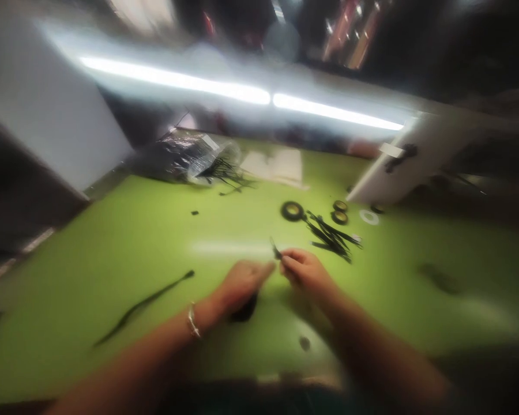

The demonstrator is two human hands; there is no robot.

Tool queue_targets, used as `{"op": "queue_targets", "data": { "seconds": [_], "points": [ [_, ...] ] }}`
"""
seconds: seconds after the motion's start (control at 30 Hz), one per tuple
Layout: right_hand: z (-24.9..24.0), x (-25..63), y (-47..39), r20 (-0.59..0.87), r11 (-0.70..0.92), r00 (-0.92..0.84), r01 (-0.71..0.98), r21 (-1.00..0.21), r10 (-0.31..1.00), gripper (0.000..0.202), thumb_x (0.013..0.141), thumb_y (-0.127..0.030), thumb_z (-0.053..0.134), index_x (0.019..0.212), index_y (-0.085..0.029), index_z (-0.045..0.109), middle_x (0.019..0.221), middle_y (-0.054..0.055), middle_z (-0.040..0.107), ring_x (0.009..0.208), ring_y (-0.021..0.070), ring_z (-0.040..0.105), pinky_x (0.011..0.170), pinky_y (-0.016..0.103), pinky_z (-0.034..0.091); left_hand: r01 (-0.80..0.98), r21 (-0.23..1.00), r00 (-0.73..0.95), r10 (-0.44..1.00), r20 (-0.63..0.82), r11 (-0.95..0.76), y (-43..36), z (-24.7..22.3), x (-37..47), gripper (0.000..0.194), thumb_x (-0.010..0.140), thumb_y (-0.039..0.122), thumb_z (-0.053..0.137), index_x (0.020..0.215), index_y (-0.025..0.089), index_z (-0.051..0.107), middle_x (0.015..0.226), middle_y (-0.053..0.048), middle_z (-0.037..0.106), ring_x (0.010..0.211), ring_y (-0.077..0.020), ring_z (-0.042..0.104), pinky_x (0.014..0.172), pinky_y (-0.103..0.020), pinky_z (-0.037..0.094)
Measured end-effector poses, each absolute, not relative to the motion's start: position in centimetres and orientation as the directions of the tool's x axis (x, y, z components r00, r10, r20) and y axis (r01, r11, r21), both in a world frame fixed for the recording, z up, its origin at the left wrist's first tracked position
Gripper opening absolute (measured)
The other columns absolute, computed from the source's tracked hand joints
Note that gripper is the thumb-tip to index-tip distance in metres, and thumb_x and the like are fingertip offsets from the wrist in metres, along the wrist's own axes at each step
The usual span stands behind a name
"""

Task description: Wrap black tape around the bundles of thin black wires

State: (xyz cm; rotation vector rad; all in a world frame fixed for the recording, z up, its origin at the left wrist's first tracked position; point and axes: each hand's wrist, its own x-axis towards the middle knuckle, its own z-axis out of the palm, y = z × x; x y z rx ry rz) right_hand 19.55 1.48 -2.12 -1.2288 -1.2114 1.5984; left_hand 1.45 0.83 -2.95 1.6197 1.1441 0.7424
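Forearms (155, 350) over green tabletop (112, 242), light tubes (177, 79) beyond, right fingers (291, 261) around a dark strip (277, 252), grip of left fingers (263, 273) unclear

Tabletop (155, 225): plastic bag (170, 155) at rear L, w/ cables (219, 171) protruding from its R end; paper sheets (281, 164) R of bag. Tape rolls (285, 211) R of ctr, adj. to cable bundle (330, 235); flat ring (376, 220) farther R. Single cable (145, 301) front L, L of L hand (241, 282).

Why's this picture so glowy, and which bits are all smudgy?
Head view: two bright tube lights glare through haze, leaving a pale streak on the green tabletop; head view: the left hand looks soft, and the picture's outer edges are smeared most.
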Motion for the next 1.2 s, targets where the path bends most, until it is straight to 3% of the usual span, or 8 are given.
{"op": "queue_targets", "data": {
  "seconds": [0.13,0.23,0.47,0.57,0.67,0.93,1.07,1.2],
  "points": [
    [-1.7,19.6,1.3,-0.247,-0.265,-0.254,-0.036,-0.964,0.935,0.031,0.077,-0.034,0.064,0.102,-0.017,0.06,0.059,-0.004,0.059,0.04,0.0034,0.033,0.036,0.017,0.023,0.395,0.868,0.381,0.913,0.145,-0.303,0.6,-3.0,1.8,0.042,0.087,0.048,0.049,0.061,0.018,0.062,0.067,-0.002,0.059,0.07,-0.0164,0.052,0.07,-0.029,0.04],
    [-1.3,19.7,1.1,-0.254,-0.275,-0.286,-0.035,-0.961,0.924,0.037,0.077,-0.033,0.063,0.11,-0.018,0.057,0.061,-0.003,0.062,0.039,0.0034,0.032,0.035,0.017,0.021,0.25,0.949,0.211,0.968,0.137,-0.189,0.8,-2.4,1.6,0.033,0.089,0.042,0.049,0.084,0.018,0.071,0.086,-0.005,0.067,0.084,-0.0187,0.058,0.082,-0.031,0.043],
    [-1.5,19.2,0.6,-0.253,-0.265,-0.347,0.013,-0.964,0.903,0.044,0.08,-0.037,0.063,0.119,-0.019,0.055,0.065,-0.001,0.064,0.04,0.0044,0.035,0.035,0.017,0.023,-0.141,0.987,0.37,0.929,-0.019,0.077,1.3,-2.6,1.3,0.028,0.082,0.04,0.063,0.085,0.014,0.073,0.074,-0.005,0.068,0.071,-0.0151,0.058,0.071,-0.028,0.044],
    [-1.8,18.3,0.1,-0.206,-0.175,-0.317,0.123,-0.977,0.926,0.036,0.084,-0.036,0.057,0.116,-0.02,0.057,0.063,-0.002,0.063,0.042,0.0063,0.04,0.039,0.019,0.03,-0.145,0.986,0.324,0.945,-0.034,0.085,1.0,-3.1,1.8,0.027,0.08,0.039,0.066,0.077,0.013,0.071,0.07,-0.004,0.067,0.068,-0.0143,0.057,0.069,-0.027,0.044],
    [-2.2,17.4,-0.9,-0.002,0.07,-0.241,0.289,-0.955,0.971,0.028,0.085,-0.029,0.053,0.11,-0.02,0.059,0.062,-0.002,0.06,0.053,0.0105,0.051,0.051,0.023,0.043,-0.027,1.0,0.167,0.986,-0.01,0.014,0.3,-3.6,2.3,0.026,0.08,0.039,0.064,0.075,0.014,0.067,0.069,-0.002,0.064,0.065,-0.0131,0.054,0.063,-0.025,0.042],
    [-3.4,16.2,-2.7,0.39,0.521,-0.356,0.689,-0.504,0.849,0.049,0.091,-0.024,0.042,0.14,-0.02,0.044,0.071,0.005,0.067,0.058,0.0175,0.057,0.057,0.029,0.047,0.21,0.974,-0.074,0.991,0.107,-0.09,0.8,-4.5,2.3,0.041,0.085,0.039,0.055,0.052,0.018,0.042,0.051,0.005,0.037,0.052,-0.0089,0.034,0.049,-0.023,0.029],
    [-3.2,17.4,-1.9,0.493,0.635,-0.457,0.716,-0.29,0.74,0.047,0.091,-0.021,0.043,0.138,-0.023,0.048,0.078,0.007,0.07,0.063,0.0177,0.061,0.061,0.029,0.05,0.189,0.976,-0.114,0.985,0.133,-0.11,2.1,-4.0,0.8,0.038,0.083,0.043,0.056,0.057,0.016,0.056,0.054,0.003,0.05,0.056,-0.011,0.044,0.055,-0.024,0.037],
    [-3.1,22.6,1.5,0.579,0.53,-0.318,0.813,-0.24,0.751,0.037,0.092,-0.024,0.046,0.125,-0.02,0.061,0.101,0.01,0.071,0.086,0.0209,0.067,0.079,0.032,0.052,0.289,0.937,-0.08,0.97,0.231,-0.199,4.2,-2.9,-0.6,0.029,0.085,0.041,0.056,0.08,0.015,0.069,0.08,-0.006,0.068,0.076,-0.017,0.06,0.069,-0.026,0.047]
  ]
}}
